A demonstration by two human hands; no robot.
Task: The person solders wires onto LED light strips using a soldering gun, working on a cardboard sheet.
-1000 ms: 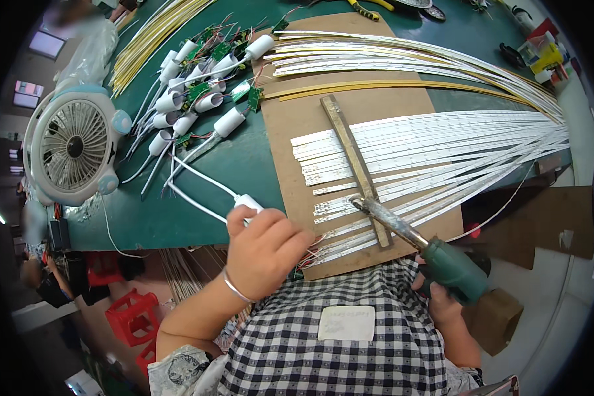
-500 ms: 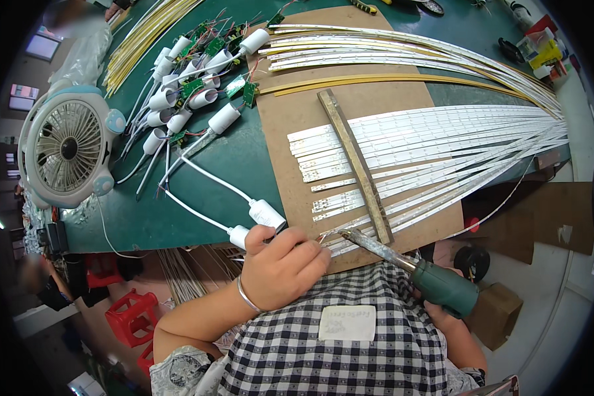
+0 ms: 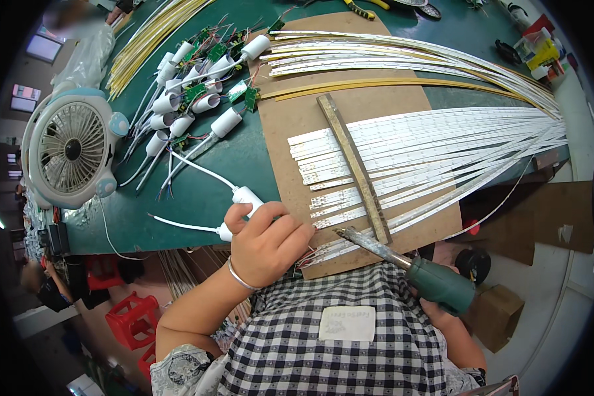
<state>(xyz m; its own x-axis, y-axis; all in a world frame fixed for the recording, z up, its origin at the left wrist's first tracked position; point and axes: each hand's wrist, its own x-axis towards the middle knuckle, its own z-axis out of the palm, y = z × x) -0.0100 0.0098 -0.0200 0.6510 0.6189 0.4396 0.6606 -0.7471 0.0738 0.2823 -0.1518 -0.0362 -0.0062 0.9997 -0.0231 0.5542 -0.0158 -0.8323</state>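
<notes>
My left hand is closed, fingers curled around a white cylindrical cap with a white cable; most of the grip is hidden. Beside its thumb lies a second white cap with its own cable. Thin wires show below the fingers, at the end of the nearest white LED strips. My right hand is wrapped round the green handle of a soldering iron. Its metal tip points left, above the strips and apart from my left hand.
A wooden bar lies across the LED strips on a brown board. White caps with cables and green circuit boards are heaped at the back left, near a fan. Yellow strips and pliers lie farther back.
My left hand has moved left and slightly up with the white caps, away from the iron's tip. The soldering iron has shifted slightly left and down.
</notes>
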